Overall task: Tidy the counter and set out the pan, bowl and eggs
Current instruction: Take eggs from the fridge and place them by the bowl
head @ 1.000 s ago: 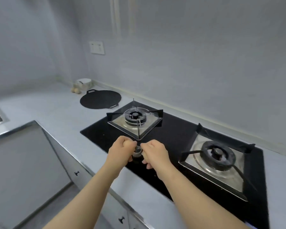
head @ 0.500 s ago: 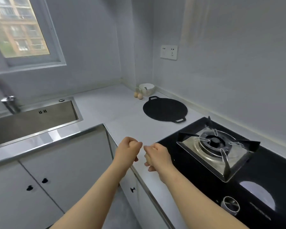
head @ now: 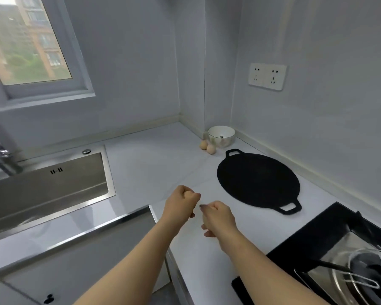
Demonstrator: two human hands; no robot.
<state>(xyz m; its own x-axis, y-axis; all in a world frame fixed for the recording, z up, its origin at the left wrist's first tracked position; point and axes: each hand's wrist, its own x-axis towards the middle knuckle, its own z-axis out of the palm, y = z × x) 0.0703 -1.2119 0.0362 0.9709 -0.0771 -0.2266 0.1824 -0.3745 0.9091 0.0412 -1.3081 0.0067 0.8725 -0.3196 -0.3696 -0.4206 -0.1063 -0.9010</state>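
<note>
Overhead, the single head-worn view looks down on a pale L-shaped counter (head: 152, 164) in a grey kitchen corner. Two bare forearms reach in from the bottom edge. The left hand (head: 180, 203) is clenched into a fist above the counter, with nothing visible in it. The right hand (head: 218, 219), just beside it and not touching, has its fingers curled under, and it too shows nothing held.

A flat black pan (head: 257, 183) with two loop handles lies on the counter just beyond the right hand. In the far corner stands a white bowl (head: 221, 136) with a small utensil inside it. Two brown eggs (head: 207, 146) rest against each other on the counter just in front of the bowl. A steel sink (head: 48, 183) sits to the left, and a black gas hob (head: 339, 249) fills the lower right.

The pan, bowl and eggs appear untouched, so the setting-out step seems about to begin. The next move probably calls for opening a hand and reaching forward, with a gentle grip for the eggs, which could roll.

No brand, label or legible writing shows; the white double wall socket (head: 267, 76) is unmarked.
</note>
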